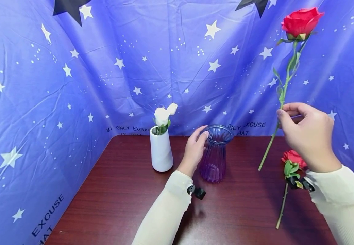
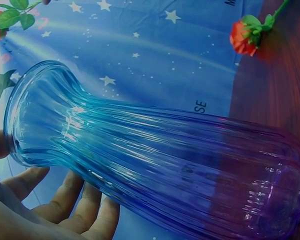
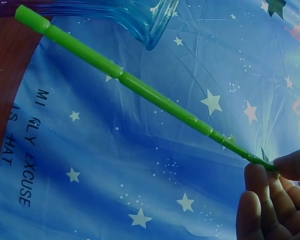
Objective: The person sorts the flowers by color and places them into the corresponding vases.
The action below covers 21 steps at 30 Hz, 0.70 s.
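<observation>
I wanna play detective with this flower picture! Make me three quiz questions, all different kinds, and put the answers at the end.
1. Fill in the blank: the flowers in the white vase are coloured ____.

2. True or false: the red rose in the right hand is outside the glass vase.

3. Multiple choice: what are the fingers of the left hand touching?
A. The white vase
B. The red rose
C. The glass vase

Key:
1. White.
2. True: its stem is in the open air beside the glass vase.
3. C.
</observation>
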### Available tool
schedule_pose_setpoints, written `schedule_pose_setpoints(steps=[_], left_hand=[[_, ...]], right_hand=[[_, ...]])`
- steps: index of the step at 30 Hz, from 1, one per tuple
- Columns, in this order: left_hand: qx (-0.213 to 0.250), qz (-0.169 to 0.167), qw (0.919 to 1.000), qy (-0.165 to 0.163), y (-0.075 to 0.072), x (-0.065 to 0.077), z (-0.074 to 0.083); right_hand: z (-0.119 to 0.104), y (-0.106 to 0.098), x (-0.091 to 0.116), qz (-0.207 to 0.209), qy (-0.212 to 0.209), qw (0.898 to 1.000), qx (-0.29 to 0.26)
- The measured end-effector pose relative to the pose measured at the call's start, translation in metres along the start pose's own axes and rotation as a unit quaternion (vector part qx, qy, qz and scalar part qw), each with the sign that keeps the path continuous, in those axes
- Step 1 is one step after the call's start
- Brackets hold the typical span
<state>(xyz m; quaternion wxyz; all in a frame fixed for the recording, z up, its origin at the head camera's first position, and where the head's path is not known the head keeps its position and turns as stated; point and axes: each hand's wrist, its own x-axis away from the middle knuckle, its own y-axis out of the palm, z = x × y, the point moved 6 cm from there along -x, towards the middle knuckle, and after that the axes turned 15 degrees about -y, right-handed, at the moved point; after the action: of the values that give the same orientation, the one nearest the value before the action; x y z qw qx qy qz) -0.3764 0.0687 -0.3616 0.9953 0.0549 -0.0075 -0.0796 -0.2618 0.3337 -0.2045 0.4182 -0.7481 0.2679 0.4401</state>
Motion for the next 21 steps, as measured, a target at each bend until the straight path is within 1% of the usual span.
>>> schedule_pose_setpoints(steps=[7,11,14,21], left_hand=[[-0.002,0.01,0.9999,0.003,-0.002,0.0,0.002],[-0.004,0.006,0.9999,0.007,0.0,0.0,0.004],[-0.004,0.006,1.0,0.002,0.0,0.0,0.003],[0.001,0.002,1.0,-0.004,0.0,0.0,0.001]], right_hand=[[-0.008,0.004,-0.006,0.006,-0.002,1.0,-0.018],[-0.012,0.003,-0.011,0.02,-0.005,0.999,-0.027],[-0.014,0.003,-0.015,0.028,-0.009,0.999,-0.035],[-0.02,0.006,-0.022,0.032,-0.006,0.998,-0.046]])
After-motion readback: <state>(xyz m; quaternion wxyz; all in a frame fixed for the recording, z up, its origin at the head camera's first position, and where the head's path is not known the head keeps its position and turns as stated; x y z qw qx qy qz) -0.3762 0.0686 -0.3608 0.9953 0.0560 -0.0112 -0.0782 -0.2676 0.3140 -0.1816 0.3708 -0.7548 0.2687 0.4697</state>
